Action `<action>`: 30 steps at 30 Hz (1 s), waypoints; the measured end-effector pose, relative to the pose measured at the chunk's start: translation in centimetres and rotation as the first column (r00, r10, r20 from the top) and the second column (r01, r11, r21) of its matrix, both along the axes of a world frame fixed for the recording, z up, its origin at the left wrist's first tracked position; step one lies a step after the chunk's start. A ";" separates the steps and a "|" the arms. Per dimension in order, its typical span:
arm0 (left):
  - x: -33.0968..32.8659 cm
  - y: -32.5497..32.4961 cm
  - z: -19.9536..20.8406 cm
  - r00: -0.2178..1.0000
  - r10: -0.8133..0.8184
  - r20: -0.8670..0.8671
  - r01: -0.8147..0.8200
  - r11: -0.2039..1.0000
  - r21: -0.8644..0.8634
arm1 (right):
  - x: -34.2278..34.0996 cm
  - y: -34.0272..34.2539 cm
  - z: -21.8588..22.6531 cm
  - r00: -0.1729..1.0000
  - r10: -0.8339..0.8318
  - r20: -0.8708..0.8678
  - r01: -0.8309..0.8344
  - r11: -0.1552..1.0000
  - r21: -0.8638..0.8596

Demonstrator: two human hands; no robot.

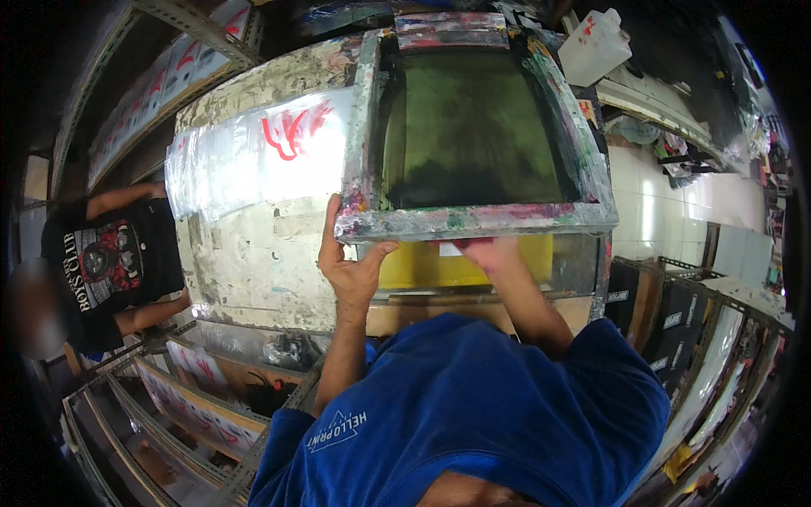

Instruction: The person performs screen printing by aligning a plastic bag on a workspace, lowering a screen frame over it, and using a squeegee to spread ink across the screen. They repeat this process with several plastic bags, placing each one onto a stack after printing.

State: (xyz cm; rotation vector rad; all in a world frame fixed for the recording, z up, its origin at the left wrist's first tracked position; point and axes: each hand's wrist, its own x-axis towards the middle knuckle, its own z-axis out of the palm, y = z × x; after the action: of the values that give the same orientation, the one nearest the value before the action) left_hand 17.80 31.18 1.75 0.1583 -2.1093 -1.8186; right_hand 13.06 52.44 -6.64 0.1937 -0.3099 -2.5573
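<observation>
A paint-stained screen printing frame (481, 218) with a dark green mesh (481, 127) is tilted up in front of me. At its near left corner is my left hand (351, 275), its fingers along the side and its thumb by the near edge, gripping it. My right hand (490, 253) reaches under the near edge, and its fingers are mostly hidden by the frame. Next to them a small piece of a white thing (450, 249) shows over a yellow surface (414, 266) below the frame. What the right fingers hold, if anything, I cannot tell.
Clear plastic sheets with red marks (253, 148) lie on the stained worktable (262, 287) to the left. A person in a black shirt (114, 253) stands at its left end. A white jug (594, 46) is at the far right. Metal shelving (160, 414) stands near left, dark boxes (672, 317) to the right.
</observation>
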 end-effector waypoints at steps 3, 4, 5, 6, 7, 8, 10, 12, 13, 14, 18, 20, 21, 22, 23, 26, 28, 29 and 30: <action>0.0 0.0 0.0 1.000 0.014 -0.004 -0.014 1.000 -0.001 | -4.5 0.2 -2.1 0.994 -0.092 -0.053 0.094 0.995 0.038; -0.2 0.1 0.1 1.000 0.001 -0.005 -0.001 1.000 0.012 | -6.3 0.5 -2.4 0.989 -0.126 -0.081 0.132 0.988 0.078; -0.1 0.0 0.0 1.000 0.002 -0.005 -0.002 1.000 0.010 | -8.0 0.5 -2.9 0.983 -0.151 -0.106 0.162 0.982 0.102; -0.1 -0.1 0.1 1.000 0.002 -0.004 -0.001 1.000 0.015 | -9.3 0.7 -2.8 0.978 -0.166 -0.129 0.182 0.975 0.128; -0.2 0.0 0.2 1.000 -0.004 0.003 0.004 1.000 0.016 | -10.4 1.3 -2.8 0.971 -0.193 -0.143 0.215 0.964 0.154; -0.4 0.2 0.4 1.000 -0.010 0.011 0.010 1.000 0.017 | -11.1 1.9 -2.8 0.963 -0.217 -0.161 0.244 0.954 0.173; -0.3 0.1 0.2 1.000 -0.007 0.009 0.007 1.000 0.005 | -11.3 2.7 -2.2 0.953 -0.235 -0.189 0.272 0.940 0.204; -0.2 -0.1 -0.4 1.000 -0.010 -0.006 0.010 1.000 -0.012 | -9.9 3.8 -1.1 0.951 -0.232 -0.206 0.275 0.938 0.211; -0.1 -0.1 -0.5 1.000 -0.008 -0.004 0.008 1.000 -0.006 | -8.7 4.1 -0.3 0.950 -0.224 -0.216 0.270 0.939 0.214; -0.1 0.0 -0.6 1.000 -0.009 -0.001 0.009 1.000 0.003 | -7.0 4.6 0.7 0.952 -0.212 -0.221 0.260 0.942 0.214; 0.2 0.1 -1.2 1.000 0.008 0.004 -0.008 1.000 0.018 | 1.8 4.6 5.0 0.977 -0.114 -0.180 0.151 0.966 0.211; 0.2 0.1 -0.9 1.000 0.012 0.011 -0.013 0.999 0.032 | 4.2 4.4 4.7 0.986 -0.160 0.043 0.143 0.953 0.268; 0.3 0.0 -0.7 1.000 0.009 0.012 -0.009 0.999 0.036 | 4.0 4.0 3.7 0.989 -0.147 -0.021 0.148 0.978 0.149; 0.2 0.1 -0.7 1.000 0.006 0.013 -0.007 1.000 0.028 | 3.0 3.3 2.5 0.985 -0.145 -0.092 0.148 0.989 0.028; 0.2 0.2 -0.7 1.000 0.005 0.014 -0.006 1.000 0.019 | 1.7 2.9 1.4 0.984 -0.152 -0.095 0.154 0.988 0.012; 0.0 0.0 -0.7 1.000 0.007 0.005 -0.007 1.000 -0.016 | -5.6 1.7 -1.4 0.967 -0.200 -0.157 0.215 0.972 0.089; 0.0 -0.2 -0.7 1.000 -0.002 0.011 0.002 1.000 -0.016 | -9.5 1.3 -2.2 0.957 -0.222 -0.187 0.248 0.960 0.131; 0.0 -0.2 -0.8 1.000 -0.017 0.019 0.017 1.000 0.001 | -10.9 1.5 -2.3 0.950 -0.238 -0.200 0.271 0.950 0.154; 0.0 -0.3 -0.6 0.999 -0.031 0.026 0.030 0.999 0.018 | -11.7 1.8 -2.3 0.946 -0.247 -0.212 0.285 0.943 0.173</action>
State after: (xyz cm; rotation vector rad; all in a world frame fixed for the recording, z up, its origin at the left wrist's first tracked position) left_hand 17.75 30.92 1.10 0.1561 -2.1252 -1.8625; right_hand 1.34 54.21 -8.90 -0.0190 -0.0028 -2.8502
